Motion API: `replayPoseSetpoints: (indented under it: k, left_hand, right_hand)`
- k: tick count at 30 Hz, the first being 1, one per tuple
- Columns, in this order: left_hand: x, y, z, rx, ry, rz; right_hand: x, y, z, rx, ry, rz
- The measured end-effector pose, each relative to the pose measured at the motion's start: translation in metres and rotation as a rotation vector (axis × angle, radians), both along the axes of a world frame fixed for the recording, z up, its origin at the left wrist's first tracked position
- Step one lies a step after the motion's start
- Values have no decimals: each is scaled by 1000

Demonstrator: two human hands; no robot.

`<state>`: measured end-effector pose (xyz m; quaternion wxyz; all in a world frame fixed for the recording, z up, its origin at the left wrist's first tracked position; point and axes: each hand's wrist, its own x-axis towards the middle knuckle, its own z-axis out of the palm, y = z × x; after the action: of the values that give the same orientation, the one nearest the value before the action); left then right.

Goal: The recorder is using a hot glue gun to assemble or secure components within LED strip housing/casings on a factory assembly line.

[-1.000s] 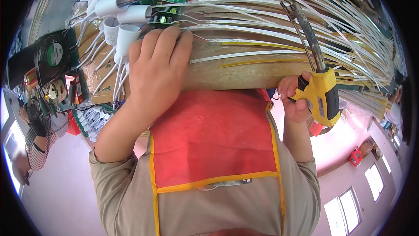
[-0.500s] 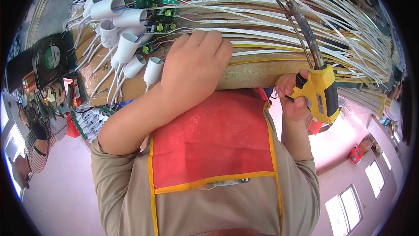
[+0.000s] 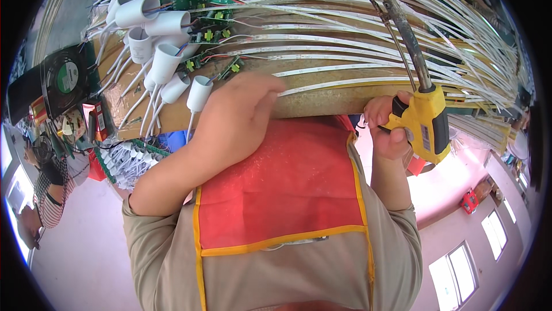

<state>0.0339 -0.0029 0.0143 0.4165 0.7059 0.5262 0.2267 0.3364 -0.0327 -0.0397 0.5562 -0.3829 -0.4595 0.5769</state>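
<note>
My right hand [image 3: 386, 121] is closed around the handle of a yellow and black soldering gun [image 3: 428, 124], its dark metal barrel and thin feed tube pointing up over the table. My left hand [image 3: 238, 109] is at the table's front edge, fingers bent and closed at the near end of a white LED strip [image 3: 333, 85]; the fingertips are partly hidden. Just beyond that hand lies a small green circuit board [image 3: 231, 68] with wires. To its left stands a white lamp socket [image 3: 199, 93] with a white cable hanging down.
More white sockets [image 3: 165, 63] and green boards are heaped at the left of the cardboard-covered table [image 3: 322, 102]. Many LED strips [image 3: 356, 40] fan out to the right. A black fan [image 3: 64, 76] sits far left, near a co-worker's arm [image 3: 54, 187]. A crate of white parts [image 3: 129, 164] is below.
My left hand has drawn back toward me and a little left, uncovering the small green board. The nearest strip has shifted toward the table edge. The soldering gun has barely moved.
</note>
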Motion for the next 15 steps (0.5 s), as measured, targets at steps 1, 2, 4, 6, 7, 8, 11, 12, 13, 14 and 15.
replayPoseSetpoints:
  k: [1,2,4,6,7,8,11,12,13,14,15]
  left_hand:
    - [-1,-1,-2,10,15,3]
    - [0,-3,0,20,91,-20]
    - [2,-9,5,38,243,-64]
    - [2,-8,0,203,289,-67]
    - [2,-7,-1,286,312,-68]
    - [1,-6,-1,311,357,-81]
    - [0,-3,0,378,466,-120]
    - [0,-3,0,392,485,-135]
    - [-1,-2,0,407,504,-150]
    - [0,-1,-1,411,461,-143]
    - [1,-1,-3,416,418,-137]
  right_hand:
    - [0,0,0,0,-2,1]
    - [-1,0,1,-9,-2,4]
    - [-2,1,3,-26,-3,10]
    - [-1,0,4,-28,-5,11]
    - [-1,0,4,-28,-6,12]
    - [-1,0,4,-32,-6,14]
    - [-1,0,4,-38,1,17]
    - [1,0,2,-37,6,16]
    - [1,-1,1,-37,12,15]
    - [1,0,1,-36,13,19]
    - [1,0,1,-34,14,23]
